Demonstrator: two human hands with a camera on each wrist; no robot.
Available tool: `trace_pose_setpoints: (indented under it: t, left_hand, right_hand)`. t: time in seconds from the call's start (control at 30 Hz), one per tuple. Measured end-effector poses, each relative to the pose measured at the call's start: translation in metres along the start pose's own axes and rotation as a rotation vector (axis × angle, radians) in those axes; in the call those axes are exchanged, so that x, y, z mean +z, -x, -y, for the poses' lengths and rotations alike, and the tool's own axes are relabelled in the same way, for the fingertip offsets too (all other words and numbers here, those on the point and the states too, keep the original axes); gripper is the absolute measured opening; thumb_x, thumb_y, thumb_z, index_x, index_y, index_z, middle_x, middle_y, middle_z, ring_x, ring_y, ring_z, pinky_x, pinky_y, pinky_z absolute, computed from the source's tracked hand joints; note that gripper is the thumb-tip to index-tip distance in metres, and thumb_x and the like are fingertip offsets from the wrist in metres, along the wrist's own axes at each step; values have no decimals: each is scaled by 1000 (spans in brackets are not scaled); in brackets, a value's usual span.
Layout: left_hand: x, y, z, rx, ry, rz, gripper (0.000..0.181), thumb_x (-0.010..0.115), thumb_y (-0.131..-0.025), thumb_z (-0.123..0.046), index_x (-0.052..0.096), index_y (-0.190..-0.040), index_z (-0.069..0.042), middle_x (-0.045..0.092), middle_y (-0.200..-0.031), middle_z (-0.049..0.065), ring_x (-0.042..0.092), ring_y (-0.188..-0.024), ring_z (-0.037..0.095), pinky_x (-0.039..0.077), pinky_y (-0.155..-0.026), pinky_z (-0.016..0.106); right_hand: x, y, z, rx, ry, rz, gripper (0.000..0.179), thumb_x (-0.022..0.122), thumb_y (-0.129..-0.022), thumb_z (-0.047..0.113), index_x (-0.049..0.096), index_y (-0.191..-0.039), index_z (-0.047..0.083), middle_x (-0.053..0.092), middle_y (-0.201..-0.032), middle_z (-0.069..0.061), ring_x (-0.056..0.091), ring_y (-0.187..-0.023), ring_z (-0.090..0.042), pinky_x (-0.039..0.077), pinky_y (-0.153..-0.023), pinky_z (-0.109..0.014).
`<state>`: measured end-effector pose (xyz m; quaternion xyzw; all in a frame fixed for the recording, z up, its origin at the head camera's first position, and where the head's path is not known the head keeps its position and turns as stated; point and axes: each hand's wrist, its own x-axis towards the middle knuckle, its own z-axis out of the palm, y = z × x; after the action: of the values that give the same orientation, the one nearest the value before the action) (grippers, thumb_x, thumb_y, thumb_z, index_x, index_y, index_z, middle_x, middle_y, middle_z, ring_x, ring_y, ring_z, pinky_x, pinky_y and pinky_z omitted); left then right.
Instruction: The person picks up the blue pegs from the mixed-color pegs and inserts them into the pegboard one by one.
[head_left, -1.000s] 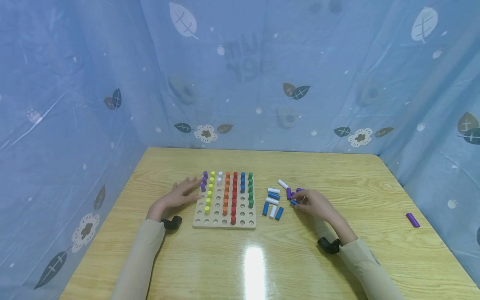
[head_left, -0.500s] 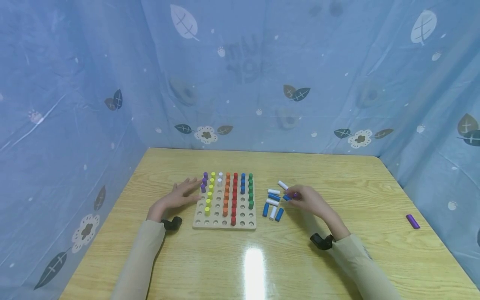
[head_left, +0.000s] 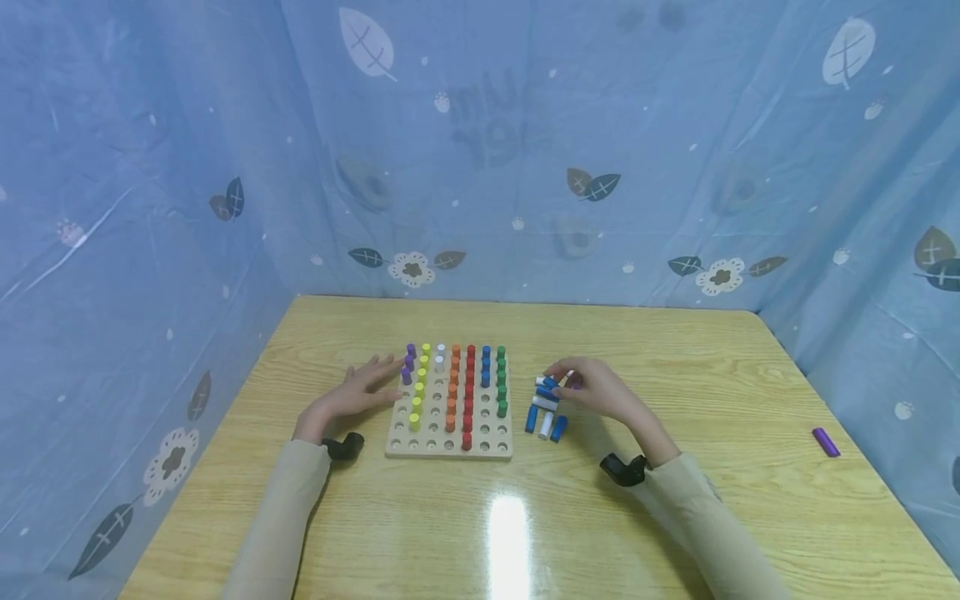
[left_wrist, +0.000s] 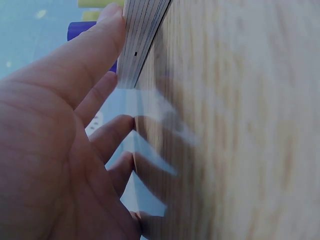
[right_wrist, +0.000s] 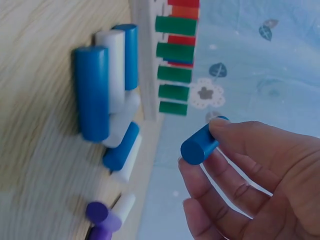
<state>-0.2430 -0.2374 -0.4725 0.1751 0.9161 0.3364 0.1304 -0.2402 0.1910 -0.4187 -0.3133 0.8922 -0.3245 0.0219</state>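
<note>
A wooden pegboard [head_left: 423, 455] stands on the table with rows of coloured pegs upright in its holes. My left hand [head_left: 348, 398] lies at the board's left edge, fingers spread; in the left wrist view the thumb [left_wrist: 95, 55] touches the board's side by a purple peg [left_wrist: 80, 31]. Between thumb and fingers, my right hand [head_left: 603, 390] pinches a blue peg [right_wrist: 199, 146], held above the table right of the board. Beneath and beside it lie loose blue pegs [right_wrist: 92, 95], white pegs [right_wrist: 111, 70] and purple pegs [right_wrist: 97, 212], partly covered by the hand in the head view.
A single purple peg [head_left: 826, 442] lies far off near the table's right edge. A patterned blue curtain [head_left: 517, 167] hangs behind and at both sides of the wooden table [head_left: 420, 533]. Each wrist wears a black device, such as the right one [head_left: 624, 470].
My right hand has picked up the blue peg from the right side of the loose pegs and moved left with it towards the board. The left hand has stayed in place.
</note>
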Motion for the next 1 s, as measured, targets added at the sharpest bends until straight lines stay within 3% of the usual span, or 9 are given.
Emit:
trace_pose_setpoints:
  t: [0.67, 1.0]
  left_hand:
    - [1, -2, 3, -16, 0, 1, 71, 54, -88, -51, 23, -148, -28, 9, -156, 8, -6, -143, 32, -16, -109, 57]
    - [1, -4, 5, -6, -8, -2, 70, 53, -89, -50, 23, -148, -28, 9, -156, 8, -6, -143, 31, -17, -108, 58]
  right_hand:
    - [13, -22, 15, -30, -94, 56, 26, 65, -87, 11, 64, -112, 6, 66, -97, -6, 63, -80, -17, 53, -66, -24]
    - [24, -29, 15, -69, -155, 49, 27, 66, -85, 9, 63, -111, 4, 66, -96, -9, 66, -80, -22, 56, -72, -31]
